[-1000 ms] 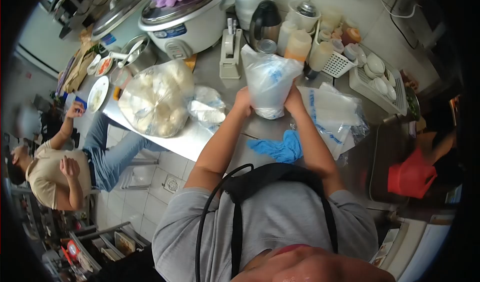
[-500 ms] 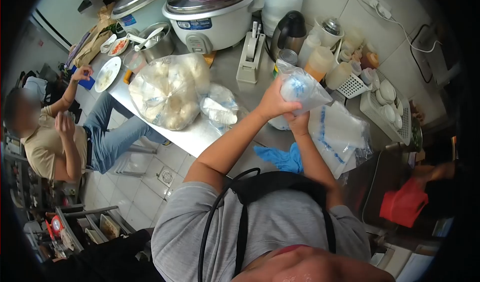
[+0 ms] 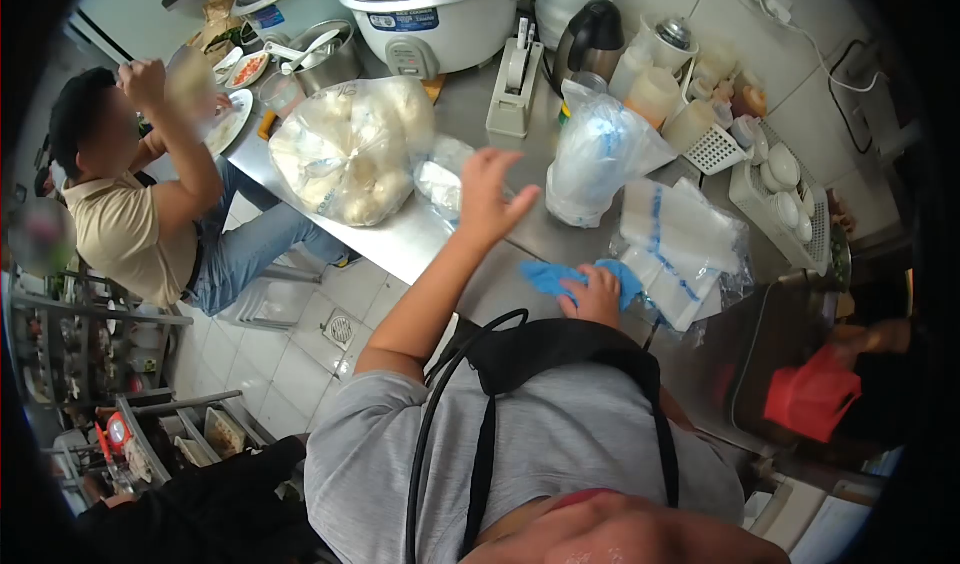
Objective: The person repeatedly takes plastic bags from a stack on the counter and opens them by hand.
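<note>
My left hand is raised over the steel counter with its fingers apart and nothing in it, beside a small clear bag with white contents. My right hand lies on a crumpled blue cloth or glove near the counter's front edge, its fingers curled over the blue material. A filled white plastic bag stands on the counter behind both hands, touched by neither. Flat clear bags with blue print lie to the right. On the left sits a large bag of pale round pieces.
Behind are a rice cooker, a tape dispenser, a black-topped flask, bottles and a basket of bowls. A seated person is at the left; another person's hand is near a red bag at the right.
Both hands have let go of the filled white bag, which now stands on the counter. My left hand has opened and moved left; my right hand has come down onto the blue material.
</note>
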`<state>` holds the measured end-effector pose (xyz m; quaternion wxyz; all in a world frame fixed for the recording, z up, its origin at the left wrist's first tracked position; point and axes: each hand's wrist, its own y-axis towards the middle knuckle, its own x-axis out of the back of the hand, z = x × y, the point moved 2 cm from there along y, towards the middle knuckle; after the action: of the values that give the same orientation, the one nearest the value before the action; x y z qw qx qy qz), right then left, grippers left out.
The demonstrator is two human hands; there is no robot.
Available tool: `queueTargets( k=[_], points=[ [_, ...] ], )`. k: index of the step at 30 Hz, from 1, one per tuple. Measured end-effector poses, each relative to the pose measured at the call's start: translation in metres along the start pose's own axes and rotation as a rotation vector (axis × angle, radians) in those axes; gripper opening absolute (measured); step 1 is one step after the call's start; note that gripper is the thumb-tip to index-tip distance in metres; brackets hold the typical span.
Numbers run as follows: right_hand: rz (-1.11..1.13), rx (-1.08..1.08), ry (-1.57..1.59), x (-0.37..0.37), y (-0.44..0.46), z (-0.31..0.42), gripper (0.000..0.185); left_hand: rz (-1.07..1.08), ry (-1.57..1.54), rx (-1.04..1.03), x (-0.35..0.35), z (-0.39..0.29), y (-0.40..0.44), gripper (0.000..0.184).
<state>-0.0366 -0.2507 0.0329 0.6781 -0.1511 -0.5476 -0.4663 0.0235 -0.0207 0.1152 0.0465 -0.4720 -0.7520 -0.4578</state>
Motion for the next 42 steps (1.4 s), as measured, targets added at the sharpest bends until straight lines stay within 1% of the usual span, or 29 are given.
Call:
queueTargets(
  k=[1, 3, 4, 6, 7, 8, 10, 12, 13, 15, 16, 19, 20, 22, 23, 24, 27, 28, 30, 33, 34, 37, 40, 42],
  points=[
    [-0.001, -0.011, 0.007, 0.0, -0.003, 0.004, 0.029, -0.036, 0.06, 0.015, 0.015, 0.002, -0.003, 0.062],
    [-0.01, -0.029, 0.013, 0.007, 0.007, 0.01, 0.014, -0.01, 0.265, 0.194, 0.032, 0.009, -0.01, 0.058],
    [-0.025, 0.048, 0.053, 0.013, 0.023, 0.017, 0.011, 0.003, 0.368, 0.28, 0.037, 0.011, -0.014, 0.056],
    [-0.068, 0.164, 0.205, -0.004, 0.051, 0.029, 0.014, -0.013, 0.308, 0.33, 0.04, 0.018, -0.024, 0.054],
    [-0.054, 0.18, 0.191, -0.008, 0.068, 0.043, 0.016, -0.023, 0.28, 0.351, 0.041, 0.022, -0.027, 0.053],
    [-0.036, 0.196, 0.178, -0.013, 0.084, 0.059, 0.018, -0.056, 0.22, 0.348, 0.043, 0.022, -0.029, 0.049],
    [-0.03, 0.205, 0.13, -0.03, 0.114, 0.08, 0.018, -0.083, 0.215, 0.304, 0.047, 0.026, -0.035, 0.047],
    [0.036, 0.17, 0.012, -0.044, 0.138, 0.093, 0.015, -0.125, 0.204, 0.257, 0.055, 0.027, -0.039, 0.043],
    [0.068, 0.152, -0.045, -0.051, 0.147, 0.096, 0.013, -0.121, 0.202, 0.248, 0.059, 0.026, -0.042, 0.042],
    [0.107, 0.187, -0.13, -0.066, 0.161, 0.094, 0.01, -0.103, 0.197, 0.232, 0.067, 0.025, -0.047, 0.041],
    [0.126, 0.2, -0.175, -0.072, 0.164, 0.092, 0.01, -0.094, 0.169, 0.245, 0.067, 0.028, -0.051, 0.043],
    [0.088, 0.134, -0.098, -0.076, 0.169, 0.084, 0.01, -0.004, 0.215, 0.219, 0.06, 0.023, -0.059, 0.047],
    [0.045, 0.1, -0.054, -0.076, 0.168, 0.082, 0.01, 0.031, 0.212, 0.221, 0.054, 0.023, -0.062, 0.052],
    [-0.038, 0.025, 0.031, -0.067, 0.164, 0.082, 0.012, 0.123, 0.292, 0.174, 0.044, 0.015, -0.06, 0.054],
    [-0.024, 0.031, 0.058, -0.063, 0.161, 0.082, 0.013, 0.169, 0.331, 0.148, 0.039, 0.011, -0.059, 0.055],
    [-0.01, 0.037, 0.086, -0.056, 0.158, 0.083, 0.013, 0.153, 0.347, 0.139, 0.033, 0.014, -0.058, 0.056],
    [0.03, 0.092, 0.241, -0.046, 0.15, 0.079, 0.014, 0.121, 0.43, 0.07, 0.022, 0.02, -0.053, 0.042],
    [0.044, 0.12, 0.306, -0.043, 0.148, 0.077, 0.014, 0.139, 0.414, 0.084, 0.019, 0.022, -0.052, 0.036],
    [0.013, 0.138, 0.353, -0.035, 0.144, 0.076, 0.013, 0.18, 0.386, 0.113, 0.014, 0.026, -0.052, 0.024],
    [-0.048, 0.146, 0.511, -0.03, 0.136, 0.075, 0.011, 0.153, 0.418, 0.097, 0.003, 0.03, -0.054, 0.015],
    [-0.071, 0.144, 0.577, -0.029, 0.133, 0.074, 0.011, 0.141, 0.433, 0.097, 0.001, 0.033, -0.055, 0.015],
    [-0.052, 0.18, 0.63, -0.022, 0.119, 0.074, 0.01, 0.134, 0.489, 0.132, -0.008, 0.049, -0.058, 0.015],
    [-0.103, 0.107, 0.855, -0.008, 0.103, 0.078, 0.01, 0.162, 0.558, 0.217, -0.008, 0.063, -0.057, 0.016],
    [-0.201, 0.184, 0.892, 0.011, 0.098, 0.084, 0.008, 0.157, 0.602, 0.222, -0.007, 0.076, -0.054, 0.015]
  ],
)
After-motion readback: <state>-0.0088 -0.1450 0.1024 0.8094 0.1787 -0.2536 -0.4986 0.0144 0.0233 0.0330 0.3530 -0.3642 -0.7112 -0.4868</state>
